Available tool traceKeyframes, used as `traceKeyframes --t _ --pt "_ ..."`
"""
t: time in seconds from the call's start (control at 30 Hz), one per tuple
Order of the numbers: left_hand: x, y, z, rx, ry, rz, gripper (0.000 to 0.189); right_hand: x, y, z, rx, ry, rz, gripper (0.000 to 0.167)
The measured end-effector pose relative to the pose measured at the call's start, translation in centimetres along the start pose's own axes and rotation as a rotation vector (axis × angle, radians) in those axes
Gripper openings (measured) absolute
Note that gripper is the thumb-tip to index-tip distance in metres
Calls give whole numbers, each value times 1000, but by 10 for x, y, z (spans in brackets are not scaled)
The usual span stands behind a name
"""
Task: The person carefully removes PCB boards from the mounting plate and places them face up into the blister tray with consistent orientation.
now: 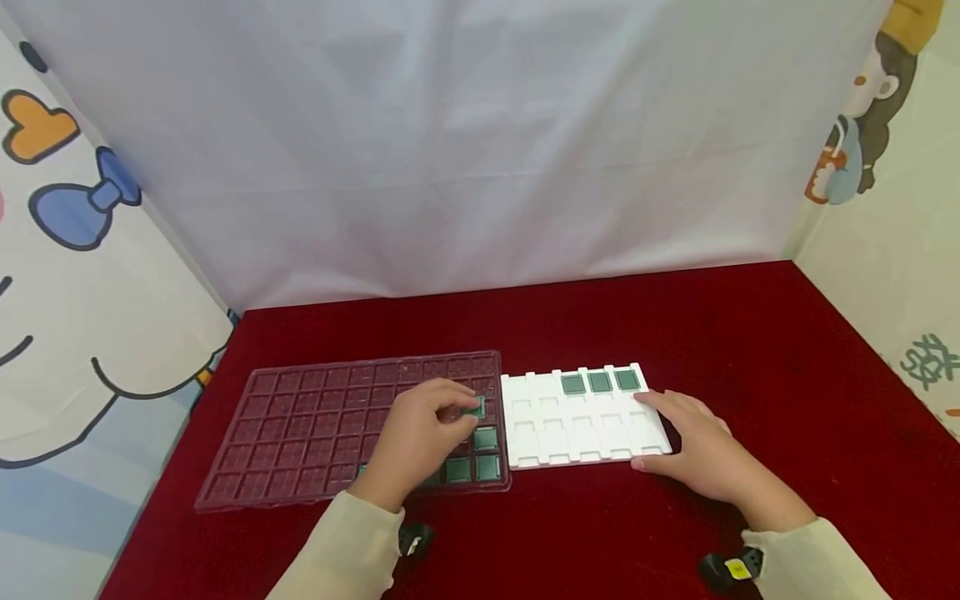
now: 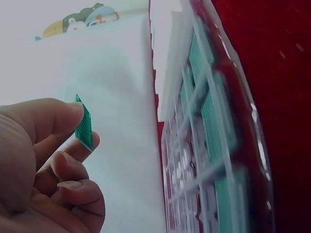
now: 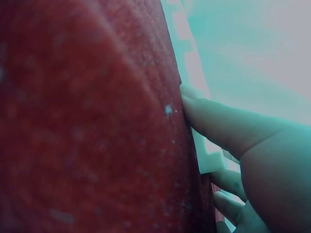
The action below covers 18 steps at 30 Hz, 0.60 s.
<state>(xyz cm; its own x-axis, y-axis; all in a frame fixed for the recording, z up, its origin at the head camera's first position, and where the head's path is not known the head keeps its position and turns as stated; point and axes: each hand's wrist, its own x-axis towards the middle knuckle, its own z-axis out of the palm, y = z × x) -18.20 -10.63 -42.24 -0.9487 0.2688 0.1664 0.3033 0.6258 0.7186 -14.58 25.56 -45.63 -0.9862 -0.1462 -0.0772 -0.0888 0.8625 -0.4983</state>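
Observation:
My left hand (image 1: 422,427) pinches a small green square chip (image 2: 83,125) between thumb and fingertips, raised over the right part of a clear plastic compartment tray (image 1: 300,429). Several like chips lie in the tray's near right compartments, one of them a green chip (image 1: 487,467) in the corner. To the right lies a white slotted tray (image 1: 581,433); three green chips, including a middle chip (image 1: 599,382), sit in its far row. My right hand (image 1: 697,454) holds this white tray's near right corner, thumb along the near edge and index finger at the right edge.
Dark red cloth (image 1: 585,533) covers the table under both trays. A white curtain (image 1: 480,167) hangs behind the table. Printed cartoon panels (image 1: 67,308) stand at left and right. The two trays lie side by side, nearly touching.

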Motion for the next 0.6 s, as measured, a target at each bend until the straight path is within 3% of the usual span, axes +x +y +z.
traceKeyframes --t 0.37,0.6 --pt "-9 -10 -6 40 -5 -22 14 -1 -1 -1 10 2 2 92" --pt "-12 -17 -3 -32 -14 -57 14 -1 -1 -1 12 0 -2 92"
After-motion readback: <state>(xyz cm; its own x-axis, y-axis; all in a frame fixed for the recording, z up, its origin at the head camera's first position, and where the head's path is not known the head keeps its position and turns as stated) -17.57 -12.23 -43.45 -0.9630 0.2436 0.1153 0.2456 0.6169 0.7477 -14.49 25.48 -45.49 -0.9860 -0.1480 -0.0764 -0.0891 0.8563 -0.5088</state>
